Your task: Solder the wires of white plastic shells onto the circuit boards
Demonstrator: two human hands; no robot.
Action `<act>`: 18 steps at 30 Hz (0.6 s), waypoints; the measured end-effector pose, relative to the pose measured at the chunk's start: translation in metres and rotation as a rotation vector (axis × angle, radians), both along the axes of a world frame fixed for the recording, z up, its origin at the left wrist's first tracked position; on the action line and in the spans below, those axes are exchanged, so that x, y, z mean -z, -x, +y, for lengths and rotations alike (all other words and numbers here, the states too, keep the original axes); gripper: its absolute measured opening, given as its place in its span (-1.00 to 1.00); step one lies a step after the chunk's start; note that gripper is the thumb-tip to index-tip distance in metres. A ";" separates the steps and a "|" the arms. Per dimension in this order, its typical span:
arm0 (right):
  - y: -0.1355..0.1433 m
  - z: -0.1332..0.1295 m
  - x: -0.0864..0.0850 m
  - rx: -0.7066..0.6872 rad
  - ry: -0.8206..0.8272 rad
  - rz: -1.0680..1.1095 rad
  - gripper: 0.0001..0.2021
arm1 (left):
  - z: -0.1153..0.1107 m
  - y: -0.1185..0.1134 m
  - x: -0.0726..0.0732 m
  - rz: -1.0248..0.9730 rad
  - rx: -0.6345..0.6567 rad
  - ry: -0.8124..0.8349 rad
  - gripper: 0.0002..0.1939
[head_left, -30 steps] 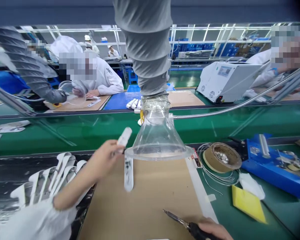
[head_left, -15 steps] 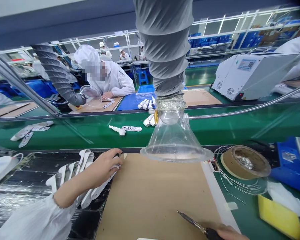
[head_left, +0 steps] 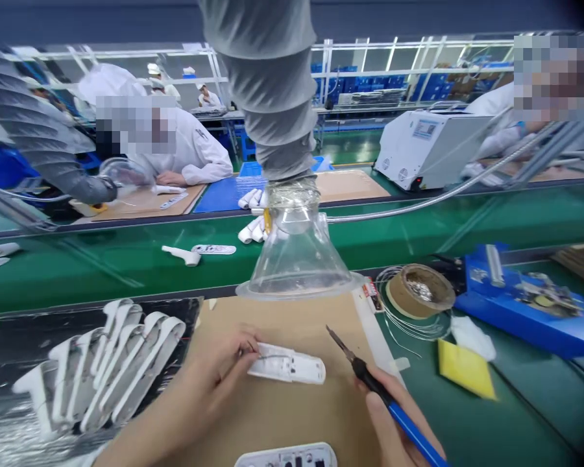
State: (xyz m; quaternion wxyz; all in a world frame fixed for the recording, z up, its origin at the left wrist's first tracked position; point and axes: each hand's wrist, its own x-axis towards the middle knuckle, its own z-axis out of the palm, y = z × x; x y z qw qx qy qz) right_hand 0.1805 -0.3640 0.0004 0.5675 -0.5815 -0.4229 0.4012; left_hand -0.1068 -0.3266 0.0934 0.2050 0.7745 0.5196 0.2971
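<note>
My left hand [head_left: 219, 370] is closed on the near end of a white plastic housing [head_left: 307, 368], over the brown cardboard [head_left: 292, 318]. A circuit and a dark wire show inside the housing. A soldering iron [head_left: 377, 387] with a black and blue handle lies in my right hand [head_left: 394, 421], its fingers wrapped round the grip. The iron's tip points up and left, apart from the housing. Another white shell with a circuit board [head_left: 292, 457] rests at the bottom edge of the cardboard, partly cut off.
Several white housings [head_left: 121, 363] lie in a row at left. Above the cardboard hangs a clear fume hood [head_left: 302, 269]. At right are a solder wire coil [head_left: 394, 324], a brown tape ring [head_left: 403, 295], a yellow sponge [head_left: 464, 368] and a blue holder [head_left: 506, 318]. A co-worker [head_left: 185, 146] sits opposite.
My left hand has come from the row of housings to the cardboard's middle, now with a housing. My right hand has risen with the soldering iron. The view has swung right.
</note>
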 end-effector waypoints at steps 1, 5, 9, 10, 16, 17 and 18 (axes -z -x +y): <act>0.003 -0.001 -0.002 0.035 0.047 0.012 -0.67 | -0.006 -0.013 0.004 -0.030 0.022 -0.019 -0.78; 0.002 -0.001 0.001 0.027 0.207 -0.022 -0.49 | -0.022 -0.050 0.020 -0.089 0.021 -0.067 -0.82; -0.005 0.000 0.011 -0.057 0.215 0.002 -0.43 | -0.019 -0.065 0.035 -0.093 0.091 -0.025 -0.81; -0.004 0.000 0.013 -0.061 0.204 0.030 -0.45 | -0.017 -0.066 0.038 -0.078 0.128 0.002 -0.81; 0.009 -0.005 0.006 -0.012 0.085 0.038 -0.61 | -0.007 -0.073 0.049 -0.023 0.265 0.073 -0.84; 0.010 -0.005 0.005 -0.004 0.093 0.035 -0.61 | -0.008 -0.075 0.052 -0.020 0.260 0.064 -0.86; 0.010 -0.006 0.004 0.000 0.106 0.034 -0.61 | -0.009 -0.076 0.054 -0.021 0.251 0.052 -0.86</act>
